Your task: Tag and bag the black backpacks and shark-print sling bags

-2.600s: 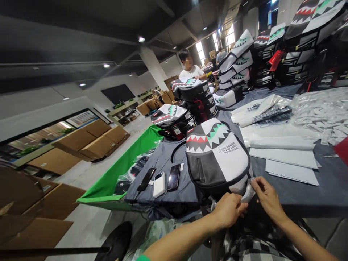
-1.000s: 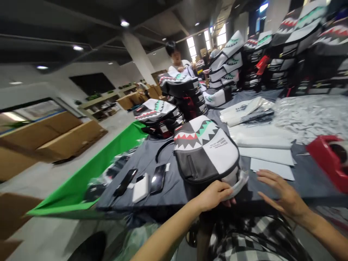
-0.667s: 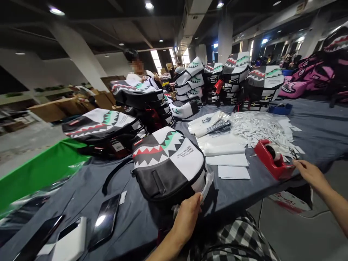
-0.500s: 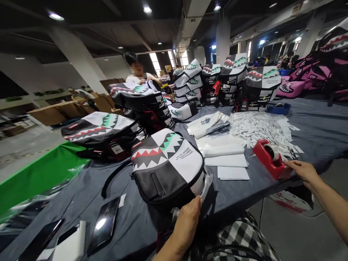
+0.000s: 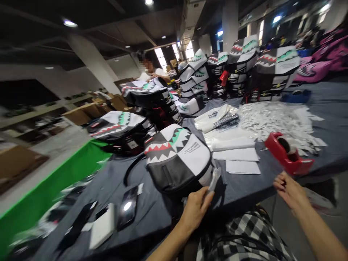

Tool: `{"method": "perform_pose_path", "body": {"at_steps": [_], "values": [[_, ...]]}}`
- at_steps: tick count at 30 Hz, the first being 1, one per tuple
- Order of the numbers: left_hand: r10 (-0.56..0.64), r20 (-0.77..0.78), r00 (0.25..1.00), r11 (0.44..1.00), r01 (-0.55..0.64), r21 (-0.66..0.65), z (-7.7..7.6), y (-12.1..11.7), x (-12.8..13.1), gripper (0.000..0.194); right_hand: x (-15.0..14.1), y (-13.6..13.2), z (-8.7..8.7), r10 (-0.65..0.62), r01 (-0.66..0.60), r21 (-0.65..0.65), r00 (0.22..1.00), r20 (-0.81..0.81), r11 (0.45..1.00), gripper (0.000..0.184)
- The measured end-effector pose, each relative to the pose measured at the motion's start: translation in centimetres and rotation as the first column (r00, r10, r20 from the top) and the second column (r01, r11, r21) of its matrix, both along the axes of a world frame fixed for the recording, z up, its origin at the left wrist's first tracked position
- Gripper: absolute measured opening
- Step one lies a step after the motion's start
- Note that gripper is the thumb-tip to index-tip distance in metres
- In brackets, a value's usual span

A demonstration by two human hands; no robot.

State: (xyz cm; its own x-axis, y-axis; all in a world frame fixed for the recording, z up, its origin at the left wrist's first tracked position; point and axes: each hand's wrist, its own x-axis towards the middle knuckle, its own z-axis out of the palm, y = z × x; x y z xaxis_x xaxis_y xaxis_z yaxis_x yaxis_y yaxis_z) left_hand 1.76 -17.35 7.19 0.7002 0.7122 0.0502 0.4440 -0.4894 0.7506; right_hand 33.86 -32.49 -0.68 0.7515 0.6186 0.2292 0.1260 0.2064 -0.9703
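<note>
In the head view, the left hand [image 5: 194,206] pinches a plastic sleeve [image 5: 214,178] at the shark backpack [image 5: 178,159] just ahead of it. The right hand [image 5: 289,190] hangs open, touching nothing, below the tape dispenser [image 5: 288,152]. A hard tug could tear the thin plastic.

The grey cloth-covered table [image 5: 323,96] in front of you carries a shark-mouth backpack [image 5: 176,159], a smartphone [image 5: 127,204], a white power bank [image 5: 102,226], white paper sheets [image 5: 241,166], a heap of small plastic-wrapped white pieces [image 5: 274,121], and a red tape dispenser [image 5: 288,154].
</note>
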Motion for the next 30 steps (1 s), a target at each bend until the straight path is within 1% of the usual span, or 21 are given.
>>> {"method": "perform_pose_path", "body": {"at_steps": [2, 3, 4, 5, 6, 7, 8, 9, 11, 13, 14, 16, 18, 20, 22, 26, 28, 29, 30], "values": [[-0.004, -0.034, 0.999, 1.000, 0.004, -0.028, 1.1, -0.2, 0.0, 0.041, -5.9, 3.1, -0.3, 0.159, -0.164, -0.018, 0.975, -0.157, 0.986, 0.049], [-0.008, -0.046, 0.999, 0.999, 0.006, -0.048, 1.5, -0.3, 0.0, 0.045, -8.8, 4.2, -0.3, 0.247, -0.261, -0.021, 0.935, -0.252, 0.965, 0.048], [-0.011, -0.050, 0.999, 0.997, 0.008, -0.074, 1.8, -0.4, 0.1, 0.050, -11.4, 5.2, -0.2, 0.331, -0.355, -0.028, 0.895, -0.299, 0.935, 0.048], [-0.011, -0.049, 0.999, 0.995, 0.006, -0.098, 1.9, -0.5, 0.1, 0.054, -13.7, 5.9, 0.0, 0.396, -0.428, -0.037, 0.863, -0.314, 0.903, 0.050], [0.000, -0.045, 0.999, 0.994, -0.005, -0.111, 1.9, -0.5, 0.2, 0.056, -15.4, 6.4, 0.2, 0.441, -0.474, -0.052, 0.849, -0.290, 0.879, 0.052], [0.020, -0.041, 0.999, 0.993, -0.024, -0.112, 1.8, -0.6, 0.3, 0.058, -16.7, 6.9, 0.2, 0.463, -0.490, -0.070, 0.855, -0.234, 0.869, 0.053], [0.040, -0.043, 0.998, 0.994, -0.044, -0.102, 1.5, -0.6, 0.3, 0.057, -17.5, 7.2, 0.2, 0.465, -0.484, -0.083, 0.868, -0.172, 0.871, 0.054], [0.062, -0.050, 0.997, 0.994, -0.066, -0.082, 1.2, -0.6, 0.4, 0.055, -18.0, 7.6, 0.1, 0.456, -0.467, -0.089, 0.882, -0.120, 0.880, 0.055], [0.103, -0.061, 0.993, 0.994, -0.105, -0.018, 0.3, -0.6, 0.6, 0.041, -18.3, 8.1, -0.3, 0.447, -0.451, -0.094, 0.892, -0.059, 0.887, 0.055], [0.116, -0.069, 0.991, 0.993, -0.114, 0.036, -0.4, -0.4, 0.6, 0.024, -18.2, 8.3, -1.0, 0.464, -0.465, -0.103, 0.885, -0.038, 0.879, 0.054], [0.108, -0.075, 0.991, 0.993, -0.105, 0.046, -0.6, -0.3, 0.6, 0.021, -18.1, 8.3, -1.3, 0.476, -0.477, -0.109, 0.879, -0.036, 0.872, 0.053], [0.070, -0.095, 0.993, 0.997, -0.066, 0.037, -0.7, -0.1, 0.5, 0.021, -18.1, 8.2, -1.8, 0.503, -0.505, -0.124, 0.863, -0.048, 0.854, 0.051], [0.028, -0.122, 0.992, 0.999, -0.024, 0.035, -0.5, 0.1, 0.3, 0.019, -18.1, 8.2, -2.0, 0.522, -0.526, -0.134, 0.850, -0.068, 0.840, 0.051], [-0.009, -0.151, 0.989, 0.999, 0.016, 0.045, -0.1, 0.2, 0.3, 0.017, -18.0, 8.6, -1.9, 0.518, -0.527, -0.117, 0.850, -0.094, 0.842, 0.053], [-0.032, -0.172, 0.985, 0.998, 0.040, 0.041, 0.3, 0.2, 0.3, 0.017, -18.0, 9.5, -1.5, 0.524, -0.540, -0.081, 0.836, -0.160, 0.838, 0.054], [-0.022, -0.175, 0.984, 1.000, 0.025, 0.016, 0.6, 0.1, 0.5, 0.020, -18.3, 10.9, -0.9, 0.564, -0.624, -0.076, 0.746, -0.355, 0.777, 0.053], [-0.019, -0.161, 0.987, 1.000, 0.022, 0.016, 0.6, 0.0, 0.5, 0.021, -18.5, 10.6, -0.8, 0.549, -0.631, -0.099, 0.733, -0.402, 0.769, 0.051], [-0.018, -0.150, 0.988, 1.000, 0.021, 0.019, 0.6, 0.0, 0.5, 0.022, -18.5, 10.2, -0.7, 0.543, -0.638, -0.097, 0.716, -0.438, 0.764, 0.050], [-0.015, -0.140, 0.990, 1.000, 0.019, 0.023, 0.5, -0.1, 0.5, 0.024, -18.5, 9.6, -0.7, 0.542, -0.652, -0.074, 0.682, -0.491, 0.754, 0.049]]}}
